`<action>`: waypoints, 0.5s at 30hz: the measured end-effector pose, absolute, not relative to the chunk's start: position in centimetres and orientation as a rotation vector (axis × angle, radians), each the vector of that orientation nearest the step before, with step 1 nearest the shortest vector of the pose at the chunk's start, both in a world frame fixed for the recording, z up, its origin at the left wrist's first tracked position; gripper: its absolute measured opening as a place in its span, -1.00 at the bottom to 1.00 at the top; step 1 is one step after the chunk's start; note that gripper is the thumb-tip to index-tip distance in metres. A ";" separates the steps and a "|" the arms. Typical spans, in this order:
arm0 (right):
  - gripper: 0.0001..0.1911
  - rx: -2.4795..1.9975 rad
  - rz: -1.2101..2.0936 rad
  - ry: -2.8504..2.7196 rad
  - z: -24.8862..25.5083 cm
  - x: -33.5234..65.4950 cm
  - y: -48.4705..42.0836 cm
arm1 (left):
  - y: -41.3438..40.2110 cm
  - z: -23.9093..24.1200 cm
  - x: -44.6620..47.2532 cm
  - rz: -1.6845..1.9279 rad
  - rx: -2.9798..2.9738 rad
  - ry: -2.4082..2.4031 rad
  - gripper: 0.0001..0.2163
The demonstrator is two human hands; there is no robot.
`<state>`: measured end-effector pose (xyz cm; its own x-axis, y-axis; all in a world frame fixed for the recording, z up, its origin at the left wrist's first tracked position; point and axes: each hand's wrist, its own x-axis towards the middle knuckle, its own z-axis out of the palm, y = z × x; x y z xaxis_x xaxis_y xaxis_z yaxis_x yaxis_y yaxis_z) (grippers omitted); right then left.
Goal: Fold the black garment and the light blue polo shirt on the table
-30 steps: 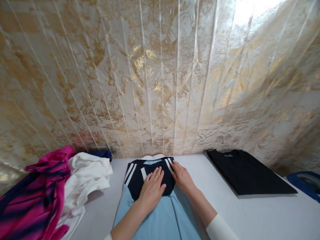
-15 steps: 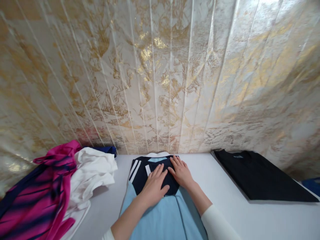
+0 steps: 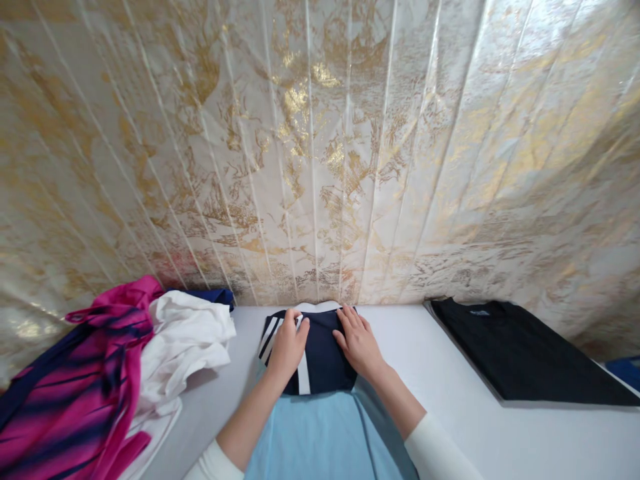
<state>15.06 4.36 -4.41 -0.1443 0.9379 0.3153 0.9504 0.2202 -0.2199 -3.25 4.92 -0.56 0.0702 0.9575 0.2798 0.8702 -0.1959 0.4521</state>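
A light blue shirt with a navy upper part and white stripes lies lengthwise on the table in front of me. My left hand is closed on the navy fabric near the shirt's far left corner, thumb against bent fingers, beside the white stripes. Flat on the far right of the navy part rests my right hand, its fingers stretched out and a little apart. A white edge shows behind the shirt's far end.
On the left lie a pink and navy garment and a crumpled white garment, with dark blue cloth behind. Folded black T-shirts lie at right; blue cloth is beyond them. A gold-patterned covering rises behind the white table.
My left hand has gone from lying flat to gripping fabric farther up and left. More navy cloth and a longer white stripe now show. My right hand stays nearly in place.
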 end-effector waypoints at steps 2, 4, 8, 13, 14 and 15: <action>-0.44 -1.768 -0.024 -2.117 -4.6 14.8 4.2 | 4.9 -0.6 -3.5 0.769 2.140 1.912 -0.85; -0.42 -1.804 0.004 -2.117 -5.0 14.6 4.1 | 4.6 -0.7 -3.7 0.728 2.144 1.944 -0.73; -0.41 -1.874 0.055 -2.097 -5.3 15.4 4.2 | 3.6 -0.4 -3.5 0.713 2.276 1.954 -0.57; -0.47 -1.924 0.124 -1.873 -4.7 17.8 5.8 | 1.9 0.2 -1.6 0.629 2.568 1.613 -0.73; -0.49 -1.932 0.137 -1.819 -4.6 18.2 6.2 | 1.6 0.0 -1.2 0.592 2.570 1.538 -0.75; -0.50 -1.936 0.150 -1.779 -4.5 18.6 6.7 | 1.4 -0.3 -0.8 0.557 2.570 1.479 -0.77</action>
<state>18.57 6.72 -4.49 0.1387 0.9581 0.2505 0.9028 -0.0184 -0.4296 -0.79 1.40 -0.32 0.4532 0.8549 0.2524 0.8089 -0.5134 0.2866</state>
